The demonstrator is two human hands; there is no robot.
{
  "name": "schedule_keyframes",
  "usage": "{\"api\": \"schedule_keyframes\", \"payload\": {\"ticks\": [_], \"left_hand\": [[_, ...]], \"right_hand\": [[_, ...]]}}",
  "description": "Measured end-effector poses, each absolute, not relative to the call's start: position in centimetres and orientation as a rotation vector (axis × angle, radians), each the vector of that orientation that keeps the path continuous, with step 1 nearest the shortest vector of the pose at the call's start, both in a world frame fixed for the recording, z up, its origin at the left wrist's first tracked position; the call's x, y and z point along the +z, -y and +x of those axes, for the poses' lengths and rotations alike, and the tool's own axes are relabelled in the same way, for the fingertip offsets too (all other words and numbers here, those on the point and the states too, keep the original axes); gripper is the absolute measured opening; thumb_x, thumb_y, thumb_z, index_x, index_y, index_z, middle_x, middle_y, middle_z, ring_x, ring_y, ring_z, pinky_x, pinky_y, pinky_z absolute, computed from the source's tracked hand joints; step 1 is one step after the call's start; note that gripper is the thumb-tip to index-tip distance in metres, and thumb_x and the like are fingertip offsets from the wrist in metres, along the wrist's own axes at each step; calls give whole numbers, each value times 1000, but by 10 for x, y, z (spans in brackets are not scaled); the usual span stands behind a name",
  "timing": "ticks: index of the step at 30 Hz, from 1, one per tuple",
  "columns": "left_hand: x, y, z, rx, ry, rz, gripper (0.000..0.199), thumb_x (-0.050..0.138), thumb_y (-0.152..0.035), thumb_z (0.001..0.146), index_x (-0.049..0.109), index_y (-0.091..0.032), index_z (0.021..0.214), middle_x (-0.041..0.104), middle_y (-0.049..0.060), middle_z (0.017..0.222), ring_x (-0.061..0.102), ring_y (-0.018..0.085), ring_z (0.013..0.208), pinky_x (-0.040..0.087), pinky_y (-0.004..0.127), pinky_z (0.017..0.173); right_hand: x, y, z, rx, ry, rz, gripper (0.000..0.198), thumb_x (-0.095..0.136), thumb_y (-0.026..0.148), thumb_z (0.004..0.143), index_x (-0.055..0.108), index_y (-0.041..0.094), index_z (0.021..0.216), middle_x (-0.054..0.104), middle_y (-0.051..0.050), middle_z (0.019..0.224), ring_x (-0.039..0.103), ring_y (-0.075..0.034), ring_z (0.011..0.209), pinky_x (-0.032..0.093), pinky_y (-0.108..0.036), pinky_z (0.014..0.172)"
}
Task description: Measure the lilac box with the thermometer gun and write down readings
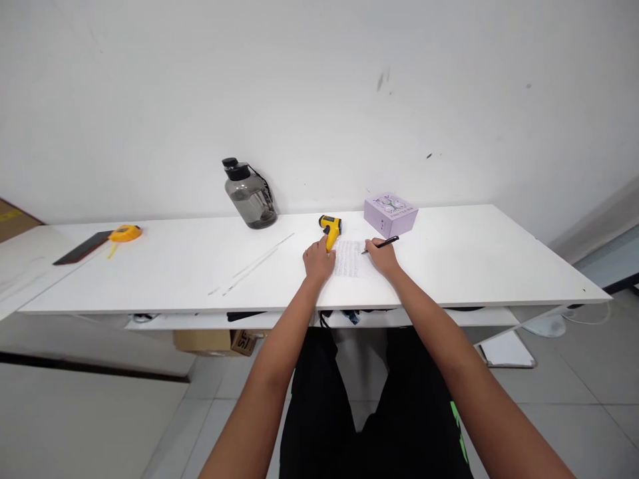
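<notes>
My right hand [382, 255] grips a black pen [388, 242], its tip low over a sheet of paper [347, 261] covered with rows of handwriting. On the paper's left edge rests my left hand [318, 261], palm down, with fingers laid out on the desk. Just beyond it lies a yellow and black gun-shaped thermometer [331, 229]; its handle reaches down to my left fingers, and I cannot tell whether they touch. A light purple box [391, 214] with a printed tree design sits behind my right hand.
The white desk [464, 259] runs along a wall. A grey transparent bottle [251, 196] stands at the back. Farther left are an orange tape measure [124, 233] and a dark flat piece [82, 248]. Under the desk are a shelf [279, 321] and a cardboard box [204, 340].
</notes>
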State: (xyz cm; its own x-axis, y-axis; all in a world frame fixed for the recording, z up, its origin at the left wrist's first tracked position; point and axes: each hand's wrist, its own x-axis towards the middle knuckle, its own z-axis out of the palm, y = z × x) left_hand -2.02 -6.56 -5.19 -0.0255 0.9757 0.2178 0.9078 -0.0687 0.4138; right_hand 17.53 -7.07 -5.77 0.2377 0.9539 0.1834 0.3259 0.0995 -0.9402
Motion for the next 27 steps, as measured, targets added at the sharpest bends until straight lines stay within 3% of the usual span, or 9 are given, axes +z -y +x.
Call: {"api": "schedule_keyframes", "payload": {"ticks": [27], "left_hand": [[-51,65,-19,668,-2058,2073,58,48,-35,97,43,-22,152,60,13,140,53,30,133,35,44,116]], "right_hand": [[-60,68,177,779,1299,-1426,27,54,39,76,55,22,55,62,-1,63,55,-19,75,42,-30,70]]}}
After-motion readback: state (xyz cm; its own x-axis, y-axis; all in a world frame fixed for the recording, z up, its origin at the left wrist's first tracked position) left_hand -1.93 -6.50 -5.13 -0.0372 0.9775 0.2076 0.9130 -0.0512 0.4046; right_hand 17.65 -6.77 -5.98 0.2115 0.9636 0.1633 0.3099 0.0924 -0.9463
